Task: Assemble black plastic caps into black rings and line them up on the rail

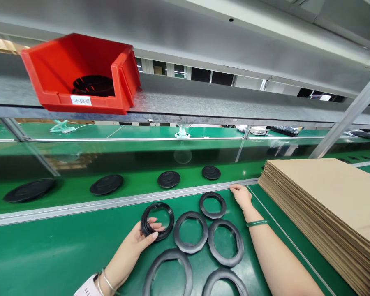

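Observation:
My left hand (135,242) grips a black plastic ring (157,221) by its near rim, thumb through the opening, just above the green mat. Several more black rings lie flat beside it: one at the centre (190,232), one further back (213,204), one to the right (226,242), and two at the near edge (168,273) (225,283). My right hand (241,195) rests flat on the mat by the metal rail (111,202), fingers loose, holding nothing. A green bangle sits on that wrist.
Beyond the rail, several black round discs (168,179) lie along the green conveyor belt (80,193). A thick stack of brown cardboard sheets (327,197) fills the right side. A red bin (80,74) with a black part stands on the overhead shelf.

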`<action>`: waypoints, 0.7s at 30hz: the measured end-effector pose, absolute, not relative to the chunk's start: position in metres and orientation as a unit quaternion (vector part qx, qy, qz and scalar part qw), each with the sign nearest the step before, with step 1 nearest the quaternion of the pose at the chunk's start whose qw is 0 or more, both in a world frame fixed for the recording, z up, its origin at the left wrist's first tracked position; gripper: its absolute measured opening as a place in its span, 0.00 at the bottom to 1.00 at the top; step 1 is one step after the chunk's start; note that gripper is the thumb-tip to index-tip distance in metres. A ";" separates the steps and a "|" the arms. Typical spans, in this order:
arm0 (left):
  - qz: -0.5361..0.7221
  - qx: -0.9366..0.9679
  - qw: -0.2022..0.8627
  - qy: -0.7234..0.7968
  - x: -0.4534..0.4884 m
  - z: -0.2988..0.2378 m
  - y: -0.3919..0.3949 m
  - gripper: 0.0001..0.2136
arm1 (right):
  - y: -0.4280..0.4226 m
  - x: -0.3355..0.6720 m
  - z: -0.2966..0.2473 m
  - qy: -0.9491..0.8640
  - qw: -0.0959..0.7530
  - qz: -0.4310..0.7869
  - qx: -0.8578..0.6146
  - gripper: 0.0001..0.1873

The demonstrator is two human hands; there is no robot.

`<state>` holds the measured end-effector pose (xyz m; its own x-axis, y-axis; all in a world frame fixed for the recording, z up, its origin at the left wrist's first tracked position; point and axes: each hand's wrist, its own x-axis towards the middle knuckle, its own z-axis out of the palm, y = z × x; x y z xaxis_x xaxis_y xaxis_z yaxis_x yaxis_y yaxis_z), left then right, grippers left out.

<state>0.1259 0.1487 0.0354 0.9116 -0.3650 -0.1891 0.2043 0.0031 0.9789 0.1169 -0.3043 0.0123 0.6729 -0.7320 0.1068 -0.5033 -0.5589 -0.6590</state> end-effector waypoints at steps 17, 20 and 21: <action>-0.213 0.676 0.702 -0.066 0.125 0.035 0.150 0.29 | -0.303 0.116 0.013 0.357 0.303 -0.186 -0.864 0.08; -0.214 0.675 0.703 -0.068 0.126 0.034 0.151 0.29 | -0.304 0.116 0.012 0.358 0.302 -0.186 -0.864 0.08; -0.215 0.674 0.704 -0.068 0.126 0.033 0.151 0.29 | -0.304 0.116 0.012 0.358 0.302 -0.185 -0.864 0.08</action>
